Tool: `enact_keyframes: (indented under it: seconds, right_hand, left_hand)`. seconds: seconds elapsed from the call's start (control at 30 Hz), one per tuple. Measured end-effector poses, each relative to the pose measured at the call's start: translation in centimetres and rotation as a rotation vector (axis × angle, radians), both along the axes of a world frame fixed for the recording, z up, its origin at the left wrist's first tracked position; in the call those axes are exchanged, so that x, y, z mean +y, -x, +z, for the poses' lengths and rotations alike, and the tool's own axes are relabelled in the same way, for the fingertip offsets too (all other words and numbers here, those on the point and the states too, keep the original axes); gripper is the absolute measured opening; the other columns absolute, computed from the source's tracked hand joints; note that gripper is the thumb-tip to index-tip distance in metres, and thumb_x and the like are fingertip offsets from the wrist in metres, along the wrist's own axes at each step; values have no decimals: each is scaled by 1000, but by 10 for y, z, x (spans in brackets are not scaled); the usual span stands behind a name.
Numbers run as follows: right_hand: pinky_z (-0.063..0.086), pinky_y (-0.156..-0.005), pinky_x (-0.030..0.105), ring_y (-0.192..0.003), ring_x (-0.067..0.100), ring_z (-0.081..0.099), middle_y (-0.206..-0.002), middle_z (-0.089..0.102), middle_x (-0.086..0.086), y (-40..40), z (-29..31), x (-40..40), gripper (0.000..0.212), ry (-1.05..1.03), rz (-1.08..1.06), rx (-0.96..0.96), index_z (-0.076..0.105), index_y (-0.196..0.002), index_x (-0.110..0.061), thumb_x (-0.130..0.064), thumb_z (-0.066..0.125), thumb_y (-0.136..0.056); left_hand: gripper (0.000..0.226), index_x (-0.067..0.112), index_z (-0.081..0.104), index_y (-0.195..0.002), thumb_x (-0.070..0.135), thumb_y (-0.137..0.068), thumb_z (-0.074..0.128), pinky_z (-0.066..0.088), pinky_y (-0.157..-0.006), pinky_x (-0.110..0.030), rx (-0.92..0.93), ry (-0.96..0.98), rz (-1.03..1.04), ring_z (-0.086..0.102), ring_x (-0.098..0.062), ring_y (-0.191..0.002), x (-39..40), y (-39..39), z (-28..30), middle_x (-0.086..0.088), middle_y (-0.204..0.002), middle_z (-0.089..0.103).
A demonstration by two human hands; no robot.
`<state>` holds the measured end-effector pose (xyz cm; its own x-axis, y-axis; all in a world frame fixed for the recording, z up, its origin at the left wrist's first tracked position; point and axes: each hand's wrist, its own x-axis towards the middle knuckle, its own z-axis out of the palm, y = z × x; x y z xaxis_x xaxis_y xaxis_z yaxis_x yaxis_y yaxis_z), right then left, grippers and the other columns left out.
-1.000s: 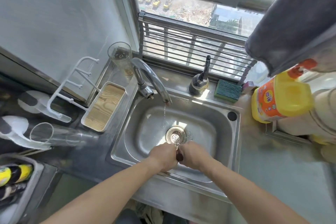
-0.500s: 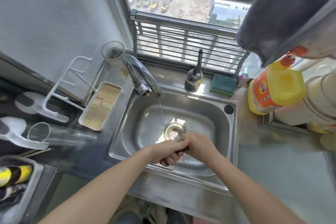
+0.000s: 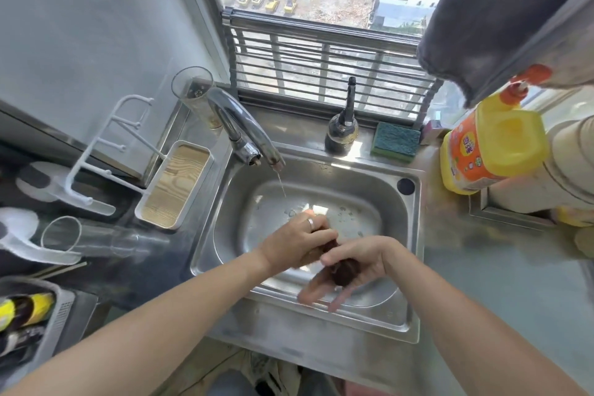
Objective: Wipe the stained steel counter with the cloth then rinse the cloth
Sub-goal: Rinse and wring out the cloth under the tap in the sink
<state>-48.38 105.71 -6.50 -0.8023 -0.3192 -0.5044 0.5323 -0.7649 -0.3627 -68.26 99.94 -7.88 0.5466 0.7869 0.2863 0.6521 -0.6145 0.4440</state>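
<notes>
A long steel counter runs under a window with grey bars. The wall on the left is plain and pale. The counter is shiny and a bit dull in spots on the right side.

Set into the counter is a steel sink, a smooth bowl with round corners. Drops of water sit on its floor. A curved shiny tap leans over it, and a thin stream of water falls from the tip.

A dark grey towel hangs at the top right. Below it stands a yellow and orange bottle with a red cap. A white tray with a wood bottom sits left of the sink. A clear glass stands behind the tap, and another lies on its side far left. A green sponge rests on the back ledge, near a small dark bottle.

Both hands are over the sink. The left hand, with a ring on one finger, is curled around one end of the cloth. The right hand grips the other end in its palm, with its fingers spread loose and blurry. The cloth is a small, dark brown, bunched wad between the two hands, beside the stream, not under it.
</notes>
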Motion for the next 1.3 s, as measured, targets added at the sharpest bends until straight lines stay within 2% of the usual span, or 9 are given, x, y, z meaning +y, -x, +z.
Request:
enact_keyframes:
  seconds: [0.07,0.13,0.23,0.43,0.67,0.87,1.0,1.13,1.3]
  right_hand:
    - [58,-61,16,-100,16,76,-120,75,12,11,3,-1,36,-119,163,-96,55,-138,-8,-26,47,-107]
    - [34,-36,11,-57,5,63,-80,70,-2,20,2,-4,18,-248,160,-237,66,-106,-12,-27,56,-103]
    - [22,-42,20,-47,10,37,-60,49,-2,31,0,-13,32,-482,69,-332,51,-72,-21,-29,72,-94]
    - [44,-54,26,-63,23,59,-65,61,-1,38,-11,-25,19,-1271,342,-520,58,-69,-19,-26,72,-80]
    - [43,-67,36,-94,39,70,-103,74,13,23,-21,-22,18,-1944,576,-314,68,-102,-12,-16,56,-89]
    - [23,-43,24,-37,28,57,-49,60,3,7,-29,-16,14,-2164,428,-96,56,-68,-14,-16,69,-65]
    - [26,-47,25,-46,29,62,-56,64,3,0,-38,-25,19,-2151,251,-94,53,-70,-17,-20,72,-68]
    - [46,-69,39,-93,32,66,-100,72,5,7,-38,-31,23,-1796,253,-354,44,-89,-25,-33,65,-87]
    - [41,-71,30,-81,14,54,-92,60,-5,-5,-30,-25,49,-1188,-87,-387,52,-97,-22,-49,87,-74]
  left_hand:
    - [15,12,66,-92,4,-92,53,48,-62,-35,197,-115,-50,52,-26,-74,5,6,-4,-7,-89,60]
    - [11,15,59,-86,6,-88,53,45,-47,-35,329,-97,-9,53,-26,-62,6,11,-8,-6,-78,58]
    - [8,15,57,-89,18,-91,49,45,-46,-33,484,181,195,66,-32,-59,2,2,-1,-9,-73,66]
    - [20,12,70,-105,16,-91,55,43,-68,-37,704,614,274,69,-39,-98,0,-23,7,-13,-107,73]
    - [14,16,55,-74,24,-86,56,40,-58,-30,222,1024,492,57,-30,-69,-16,-36,8,-8,-81,68]
    - [17,17,45,-75,14,-79,62,23,-41,-18,-359,1529,568,30,-13,-37,-26,-47,15,-1,-53,37]
    - [36,25,38,-71,42,-91,63,14,-42,-18,-360,1828,417,21,-10,-42,-19,-33,9,6,-58,27]
    - [47,18,57,-84,64,-94,54,34,-46,-24,-133,1528,335,42,-14,-52,-7,-21,0,3,-67,47]
    - [27,19,60,-103,45,-95,59,40,-69,-36,386,690,200,63,-31,-96,-2,-4,-11,-6,-102,68]
